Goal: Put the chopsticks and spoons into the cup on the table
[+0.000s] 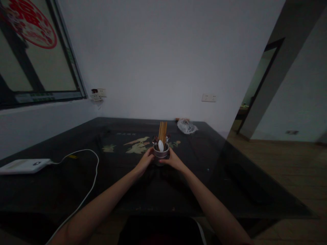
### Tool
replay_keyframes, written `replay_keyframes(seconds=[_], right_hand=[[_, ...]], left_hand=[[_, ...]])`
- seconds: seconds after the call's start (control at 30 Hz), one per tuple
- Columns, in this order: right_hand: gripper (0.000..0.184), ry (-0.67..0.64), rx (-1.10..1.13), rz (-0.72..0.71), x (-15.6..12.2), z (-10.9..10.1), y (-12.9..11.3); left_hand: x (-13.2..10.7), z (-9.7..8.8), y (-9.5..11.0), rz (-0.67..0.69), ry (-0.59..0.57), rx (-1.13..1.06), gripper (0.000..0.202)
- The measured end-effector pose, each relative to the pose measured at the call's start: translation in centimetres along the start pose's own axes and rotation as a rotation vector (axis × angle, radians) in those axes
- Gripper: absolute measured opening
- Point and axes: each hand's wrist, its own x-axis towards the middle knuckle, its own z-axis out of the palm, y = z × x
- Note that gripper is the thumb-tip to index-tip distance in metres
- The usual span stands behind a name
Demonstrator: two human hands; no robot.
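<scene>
A round utensil holder (160,153) stands upright on the dark table, in front of me. Chopsticks (162,131) rise from it in a bundle, and a white spoon (160,145) leans at its front. Several shiny utensils (167,139) stick out at its sides. My left hand (146,160) is wrapped around the holder's left side. From the right, my right hand (173,160) grips the same holder, its thumb across the front. The holder's base is partly hidden by my fingers.
A white power bank (25,166) with a white cable (95,170) lies at the left; the cable runs over my left forearm. A crumpled clear plastic bag (186,126) sits near the wall. Floral pictures (138,145) decorate the tabletop (122,190). Sockets (208,98) are on the wall.
</scene>
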Motion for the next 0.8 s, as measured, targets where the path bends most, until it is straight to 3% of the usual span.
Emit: replay_keyframes(seconds=[0.23,0.47,0.8], right_hand=[[0.089,0.047,-0.046,0.082,-0.2,0.3,1.4],[0.085,0.062,-0.083,0.081,-0.5,0.2,1.0],[0.078,0.058,-0.228,0.134,-1.3,-2.8,0.5]], left_hand=[[-0.1,0.1,0.1,0.047,-0.040,0.043,0.053],[-0.3,0.0,-0.1,0.062,-0.051,0.058,0.056],[0.2,1.5,-1.9,0.184,-0.130,0.174,0.059]])
